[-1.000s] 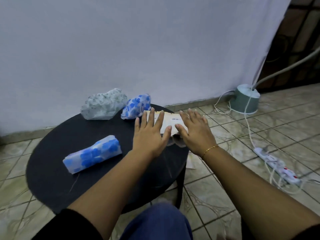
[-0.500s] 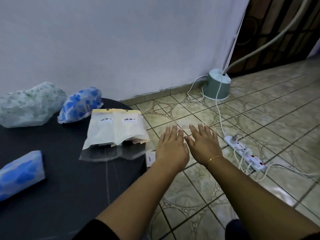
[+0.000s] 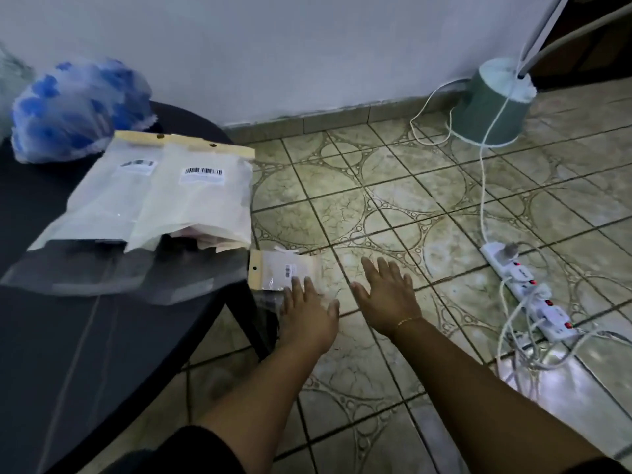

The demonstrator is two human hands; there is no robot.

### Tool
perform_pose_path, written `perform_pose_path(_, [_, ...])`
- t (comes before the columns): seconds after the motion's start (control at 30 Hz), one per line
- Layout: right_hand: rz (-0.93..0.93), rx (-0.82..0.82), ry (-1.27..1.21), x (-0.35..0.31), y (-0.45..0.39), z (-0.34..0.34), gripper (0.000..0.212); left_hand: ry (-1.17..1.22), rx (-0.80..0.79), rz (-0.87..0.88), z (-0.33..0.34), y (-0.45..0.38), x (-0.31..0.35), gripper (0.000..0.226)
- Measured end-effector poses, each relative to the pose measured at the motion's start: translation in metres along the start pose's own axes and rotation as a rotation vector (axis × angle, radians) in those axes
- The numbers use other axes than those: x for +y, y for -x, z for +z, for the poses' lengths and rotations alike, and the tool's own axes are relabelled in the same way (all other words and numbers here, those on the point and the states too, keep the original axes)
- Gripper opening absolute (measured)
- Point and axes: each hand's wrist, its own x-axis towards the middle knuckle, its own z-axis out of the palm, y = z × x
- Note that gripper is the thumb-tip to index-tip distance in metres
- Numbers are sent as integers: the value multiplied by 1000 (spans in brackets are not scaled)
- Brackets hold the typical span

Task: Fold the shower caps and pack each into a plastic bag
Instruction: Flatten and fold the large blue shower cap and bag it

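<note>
Both hands have left the table since a sec ago, when they were pressing on the stack of bags; they've swung right and down over the tiled floor (image 3: 393, 206), now lower-centre of frame. Left hand (image 3: 307, 313) is flat, fingers straight, holding nothing, fingertips at or over the near edge of a single plastic bag (image 3: 284, 270) lying on the floor just beside the table leg (image 3: 253, 323); can't tell if it's actually touching yet. Right hand (image 3: 386, 299) hovers just beside it to the right, fingers spread, also empty. Stack of plastic bags (image 3: 164, 196) w/ barcode labels sits on the black table (image 3: 102, 354) at centre-left, its right edge hanging a bit over the table rim. A blue-patterned shower cap (image 3: 78, 107) sits unfolded in the upper left behind the stack. Reading: a bag prob. slipped off & the person is going down to fetch it, so folding is on pause; that cap isn't packed. Next move likely needs a pinch on the thin film or its card header, which lies flat on tile & will be fiddly to lift. Power strip (image 3: 526, 295) & cables lie at right, well apart from the hands.
</note>
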Motion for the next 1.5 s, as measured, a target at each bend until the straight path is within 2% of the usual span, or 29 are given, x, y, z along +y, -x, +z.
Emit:
perform_pose_path(0.13, [-38, -67, -101, 4, -29, 36, 61, 177, 26, -200, 28, -46, -19, 74])
perform_pose_path(0.33, [-66, -101, -164, 0, -68, 83, 56, 667, 326, -459, 39, -102, -46, 86])
perform_pose_path(0.43, [-94, -87, -171, -8, -79, 104, 60, 739, 445, -557, 46, -124, -66, 95])
perform_pose_path(0.53, [-63, -140, -212, -15, -94, 120, 74, 693, 487, -618, 53, -137, -71, 102])
perform_pose_path(0.7, [-70, -279, -124, -24, -118, 137, 77, 729, 463, -765, 66, -158, -77, 111])
perform_pose_path(0.87, [-47, -346, -119, -24, -128, 146, 66, 579, 447, -825, 69, -163, -81, 79])
perform_pose_path(0.97, [-19, -303, -112, -17, -131, 148, 63, 606, 402, -715, 73, -165, -77, 63])
perform_pose_path(1.1, [9, -276, -137, -10, -129, 151, 65, 638, 398, -612, 73, -163, -63, 55])
perform_pose_path(1.27, [25, -278, -41, -7, -129, 147, 64, 759, 305, -705, 75, -164, -46, 73])
perform_pose_path(1.4, [0, -198, 66, -4, -130, 152, 46, 990, 240, -766, 79, -168, -48, 62])
perform_pose_path(1.5, [-4, -179, 30, 1, -133, 156, 42, 1099, 170, -759, 82, -170, -51, 56])
